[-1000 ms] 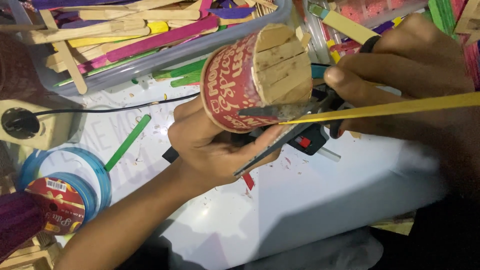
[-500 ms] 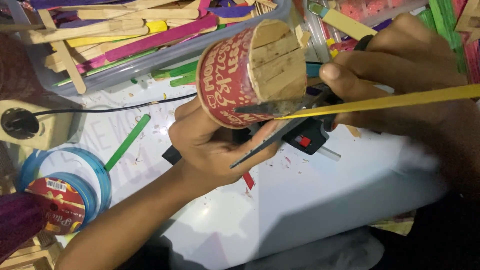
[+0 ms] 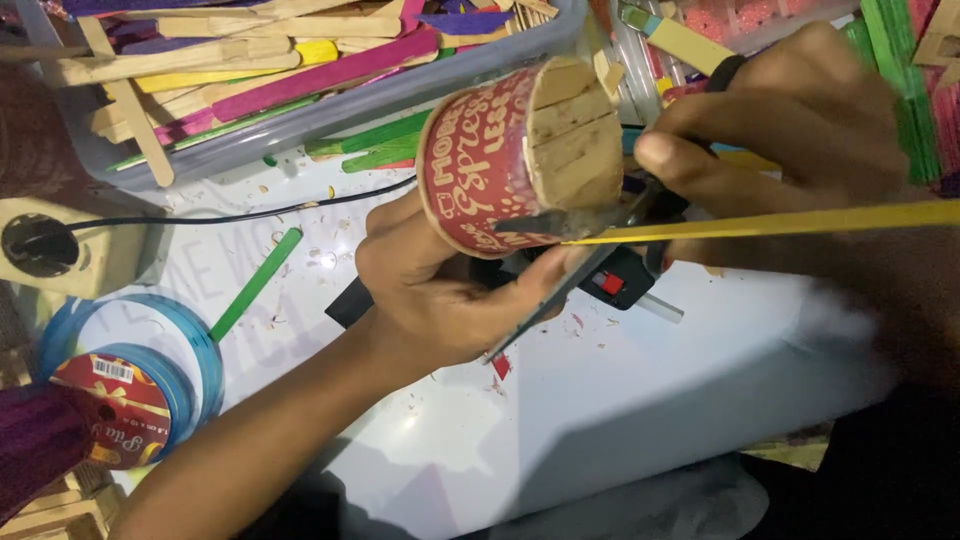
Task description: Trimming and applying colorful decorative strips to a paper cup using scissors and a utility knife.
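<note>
Head view: cup [image 3: 480,170] amid clutter

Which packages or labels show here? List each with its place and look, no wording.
Paper cup: centre, held sideways by the left hand; red with white lettering, wooden sticks across its bottom.
Ribbon spool: lower left on the table; round red label with a small white barcode patch, blue ribbon around it.

The red cup [image 3: 480,170] looks like matt printed paper, its end faced with rough, pale wooden sticks [image 3: 575,135]. At three o'clock of it, the yellow stick [image 3: 780,222] is smooth painted wood. The scissors [image 3: 560,265] are dull grey metal. The desk [image 3: 620,400] has a smooth, faintly glossy white sheet. At nine o'clock, the ribbon spool [image 3: 120,370] is shiny.
</note>
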